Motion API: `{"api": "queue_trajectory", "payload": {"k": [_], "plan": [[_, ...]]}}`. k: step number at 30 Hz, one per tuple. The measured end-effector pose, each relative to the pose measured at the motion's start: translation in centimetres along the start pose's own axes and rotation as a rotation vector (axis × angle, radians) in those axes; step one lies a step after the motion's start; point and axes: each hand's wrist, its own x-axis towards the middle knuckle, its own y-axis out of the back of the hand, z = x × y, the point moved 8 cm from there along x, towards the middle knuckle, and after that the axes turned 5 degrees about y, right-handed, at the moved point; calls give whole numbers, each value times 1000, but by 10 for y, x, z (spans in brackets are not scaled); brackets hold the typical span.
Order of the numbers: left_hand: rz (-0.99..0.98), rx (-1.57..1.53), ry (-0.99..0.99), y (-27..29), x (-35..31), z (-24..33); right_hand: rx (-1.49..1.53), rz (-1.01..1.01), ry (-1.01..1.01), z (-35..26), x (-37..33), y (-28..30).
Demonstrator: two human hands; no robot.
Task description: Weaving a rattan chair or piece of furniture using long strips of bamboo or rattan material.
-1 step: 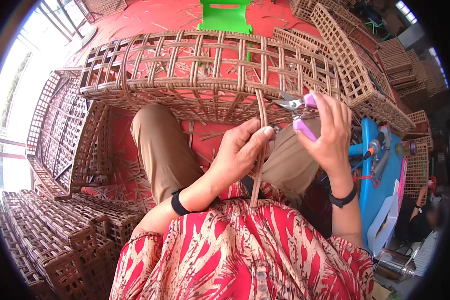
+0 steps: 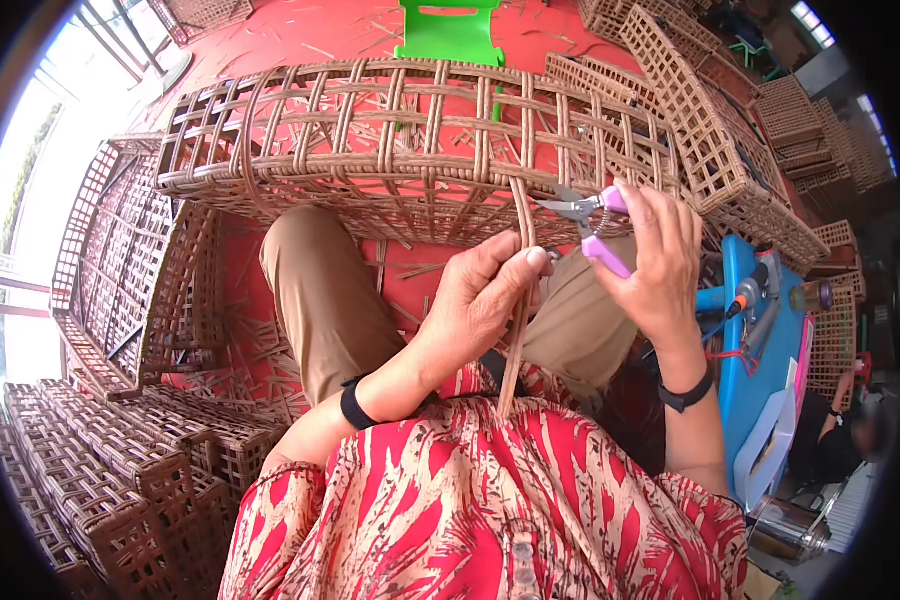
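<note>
My left hand [image 2: 485, 290] is closed, thumb against fingers, round a few long brown wicker strands [image 2: 522, 212]. Their upper ends meet the lower rim of a woven wicker frame [image 2: 410, 165], and the lower ends reach my shirt. In my right hand [image 2: 655, 260] is a pair of pruning shears [image 2: 582, 210] with pink-purple handles. The handles stand apart and the blades are spread. The blade tips point left, close to the strands just under the frame's rim; whether they touch I cannot tell. The frame rests across in front of my knees.
Stacked wicker panels [image 2: 120, 480] stand at the left, and more wicker frames [image 2: 690, 110] at the far right. A blue stool [image 2: 745, 370] with tools is beside my right arm. Strand offcuts litter the red floor [image 2: 310, 40] near a green plastic chair [image 2: 450, 35]. Another person's arm [image 2: 838, 400] shows far right.
The shears have shifted slightly left, so their blades are nearer the strands. My left hand has barely moved and keeps its hold.
</note>
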Motion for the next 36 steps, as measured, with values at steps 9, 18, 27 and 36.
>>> {"api": "queue_trajectory", "payload": {"k": [9,18,27,36], "plan": [[45,66,-175,-4,-1,24,-86,0,149,-15,14,-9],[39,-33,-169,2,0,28,-128,-86,177,-21,22,-7],[8,-188,-150,5,2,27,-243,0,261,-14,19,-9],[-9,-125,-181,3,-1,25,-284,3,380,-11,24,-9]]}}
